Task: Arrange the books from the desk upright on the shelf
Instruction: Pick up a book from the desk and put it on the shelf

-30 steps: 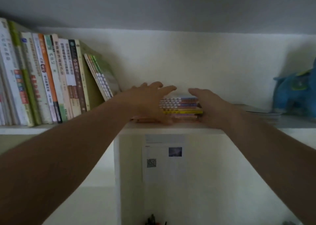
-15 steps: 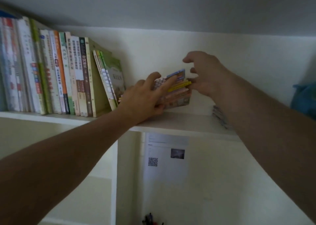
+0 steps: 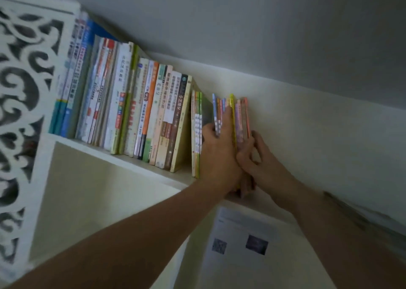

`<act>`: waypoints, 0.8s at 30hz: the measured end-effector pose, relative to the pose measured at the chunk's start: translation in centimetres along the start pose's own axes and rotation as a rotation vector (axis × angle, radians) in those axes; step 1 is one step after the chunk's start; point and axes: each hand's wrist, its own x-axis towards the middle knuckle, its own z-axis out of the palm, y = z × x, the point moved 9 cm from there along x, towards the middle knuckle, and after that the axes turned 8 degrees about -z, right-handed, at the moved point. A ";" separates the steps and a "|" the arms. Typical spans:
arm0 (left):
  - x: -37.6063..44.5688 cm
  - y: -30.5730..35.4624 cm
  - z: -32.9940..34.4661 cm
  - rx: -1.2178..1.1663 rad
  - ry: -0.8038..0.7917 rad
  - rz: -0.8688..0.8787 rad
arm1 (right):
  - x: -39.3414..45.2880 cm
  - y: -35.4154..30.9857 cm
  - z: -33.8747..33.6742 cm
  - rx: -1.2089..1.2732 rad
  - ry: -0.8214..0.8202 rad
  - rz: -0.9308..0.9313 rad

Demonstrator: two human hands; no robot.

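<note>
Now I see the small stack of thin books standing upright on the shelf, spines toward me, in blue, yellow, pink and orange. My left hand lies flat against those spines with its fingers straight and pointing up, the thumb reaching round the stack's left side. My right hand comes in from the right and low, its fingers curled against the stack's lower right edge, pinching it there. Just left of the stack stand a few slim green and yellow books, almost touching my left thumb, and beyond a narrow gap the long row of taller books leans slightly to the right, running back to a white carved fretwork panel at the shelf's far left. Behind the stack is the pale wall. Below the shelf a sheet of paper with a QR code and a dark picture hangs on the upright board.
</note>
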 end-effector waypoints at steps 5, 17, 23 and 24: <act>-0.6 0.1 -0.8 -0.039 -0.042 0.060 | -0.1 3.4 0.5 -0.224 -0.168 0.053; 6.7 4.2 -8.6 0.699 -0.366 0.364 | 1.8 3.6 3.9 -0.447 -0.038 0.175; 11.9 12.5 -7.6 0.293 -0.285 0.547 | 1.3 3.0 3.3 -0.391 0.069 0.227; 12.3 11.8 -5.3 0.341 -0.399 0.453 | 1.0 2.8 2.8 -0.395 0.116 0.248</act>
